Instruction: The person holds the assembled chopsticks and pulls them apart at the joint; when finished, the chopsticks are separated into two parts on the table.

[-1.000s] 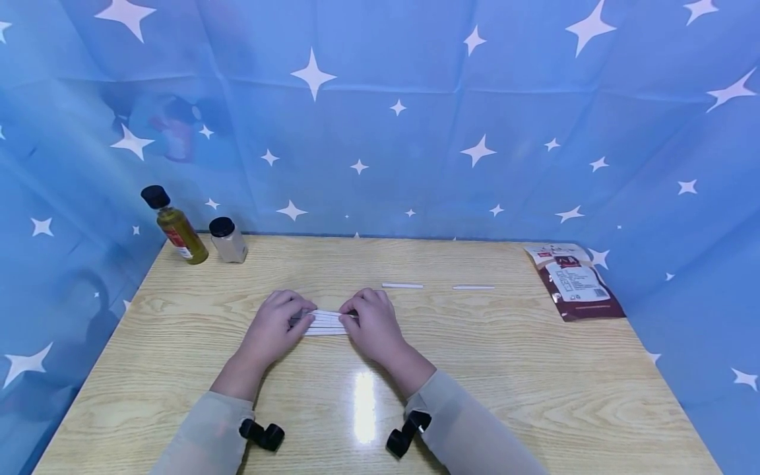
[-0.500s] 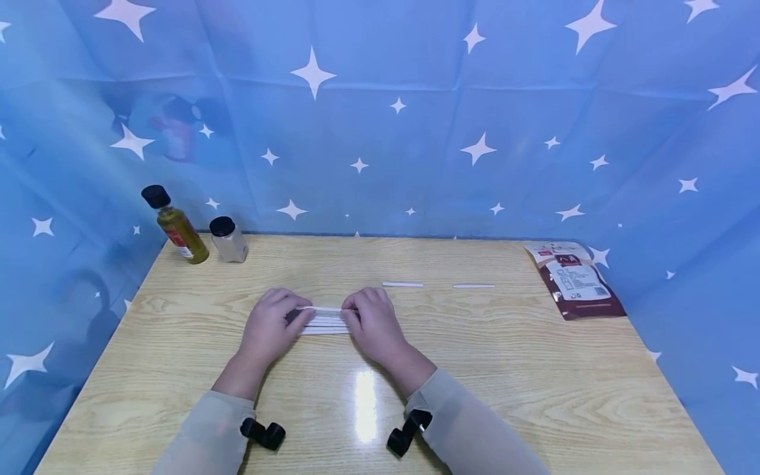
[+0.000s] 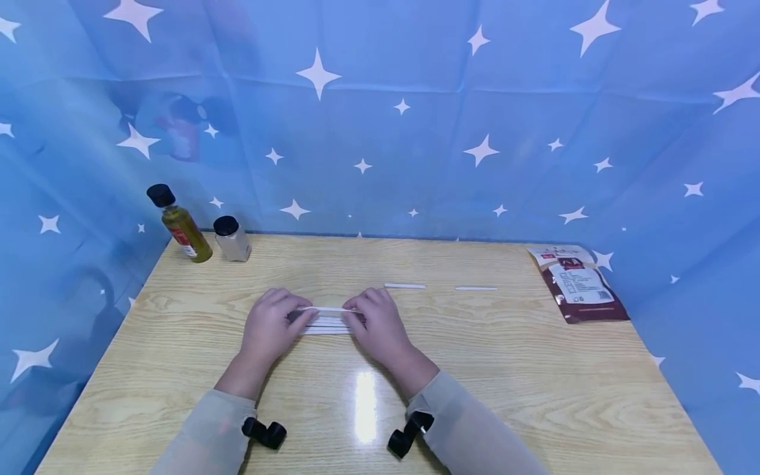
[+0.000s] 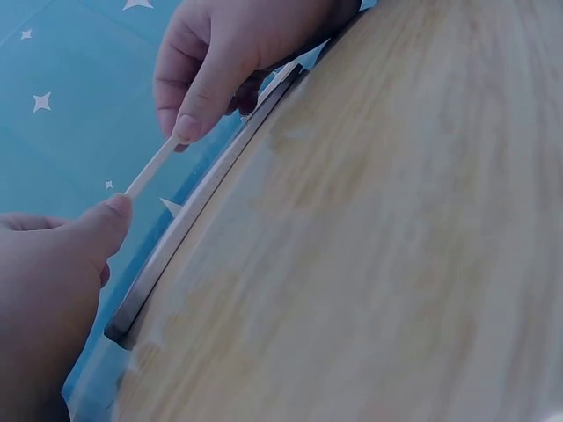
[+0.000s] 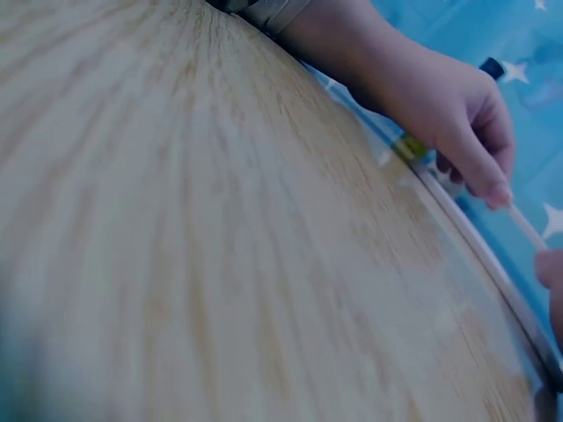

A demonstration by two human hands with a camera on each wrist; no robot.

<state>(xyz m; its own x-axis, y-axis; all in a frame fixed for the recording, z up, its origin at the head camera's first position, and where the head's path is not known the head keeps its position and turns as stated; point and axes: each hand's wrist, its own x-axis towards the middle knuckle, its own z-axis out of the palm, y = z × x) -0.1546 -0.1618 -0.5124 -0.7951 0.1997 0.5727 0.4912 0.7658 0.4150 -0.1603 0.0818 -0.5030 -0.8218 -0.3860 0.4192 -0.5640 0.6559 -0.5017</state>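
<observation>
A thin white stick (image 3: 328,309) spans the gap between my hands, raised above the table. My left hand (image 3: 270,324) pinches its left end between thumb and fingers. At the other end, my right hand (image 3: 377,324) pinches it the same way. Both wrist views show the stick, with the thumbtips (image 4: 116,207) near its ends. Beneath it, several white sticks (image 3: 328,330) lie side by side on the table, their ends partly hidden by my hands. From the left wrist, this row appears as a long, low bar (image 4: 189,224).
Two more white sticks, a left one (image 3: 405,285) and a right one (image 3: 476,288), lie further back on the table (image 3: 534,382). An oil bottle (image 3: 189,234) and a black-capped jar (image 3: 233,243) stand at the back left. A maroon pouch (image 3: 578,285) lies at the back right.
Both hands have lifted one white stick off the row, so a gap now shows between it and the sticks below. Since half a second ago they have barely moved.
</observation>
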